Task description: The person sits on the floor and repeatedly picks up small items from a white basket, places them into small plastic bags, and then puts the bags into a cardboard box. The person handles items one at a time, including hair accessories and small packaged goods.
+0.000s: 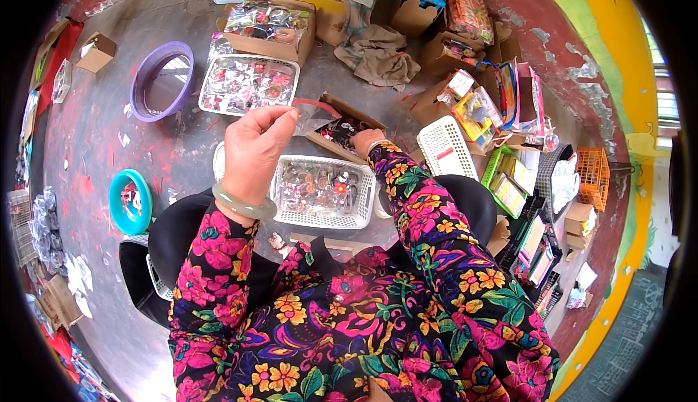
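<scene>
My left hand, with a pale bangle at its wrist, is raised and closed in a pinch on a small clear plastic bag. A red strip runs along the bag's top. Ahead, my right hand reaches into an open cardboard box that holds small dark items. Its fingertips are hidden among them. Between my knees stands a white plastic basket of small trinkets, some with metal rings. My left hand hovers beside this basket.
Farther off, a white basket holds bagged red-and-white pieces, next to a cardboard box of packets. A purple basin and a turquoise basin stand left. Boxes, a white crate and an orange crate crowd the right.
</scene>
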Tool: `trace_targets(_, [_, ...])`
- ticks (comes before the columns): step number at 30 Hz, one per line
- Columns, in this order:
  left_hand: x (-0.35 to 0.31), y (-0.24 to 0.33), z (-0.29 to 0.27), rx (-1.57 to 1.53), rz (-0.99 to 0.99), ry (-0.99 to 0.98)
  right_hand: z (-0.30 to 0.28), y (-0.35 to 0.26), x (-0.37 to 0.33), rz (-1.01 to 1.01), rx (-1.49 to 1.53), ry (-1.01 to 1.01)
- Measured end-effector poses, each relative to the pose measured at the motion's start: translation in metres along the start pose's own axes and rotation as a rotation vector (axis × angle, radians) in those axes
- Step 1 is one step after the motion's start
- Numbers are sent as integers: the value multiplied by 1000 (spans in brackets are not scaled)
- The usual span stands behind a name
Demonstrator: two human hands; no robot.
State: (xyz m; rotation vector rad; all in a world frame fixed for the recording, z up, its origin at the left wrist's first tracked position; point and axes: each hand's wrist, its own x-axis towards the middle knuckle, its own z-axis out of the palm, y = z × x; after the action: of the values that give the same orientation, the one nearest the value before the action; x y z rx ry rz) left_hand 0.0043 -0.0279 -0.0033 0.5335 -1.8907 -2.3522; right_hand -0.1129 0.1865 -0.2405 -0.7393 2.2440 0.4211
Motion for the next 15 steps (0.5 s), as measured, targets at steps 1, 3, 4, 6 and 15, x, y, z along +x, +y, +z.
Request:
trace_targets(1, [1,0,0,0,5,-7,5,2,3,-29,-35,-4])
trace_targets(3, [1,-2,-1,6,12,-6,9,-1,4,-21,-99,-45])
trace_targets(4, [1,-4,-1,0,14,1,11,-3,5,-17,-132,-66])
trace_targets(6, [2,-7,-1,-6,22,3,17,-4,12,39,-103,-39])
trace_targets(15, [0,1,5,-18,20,40,-26,19,9,-29,296,138])
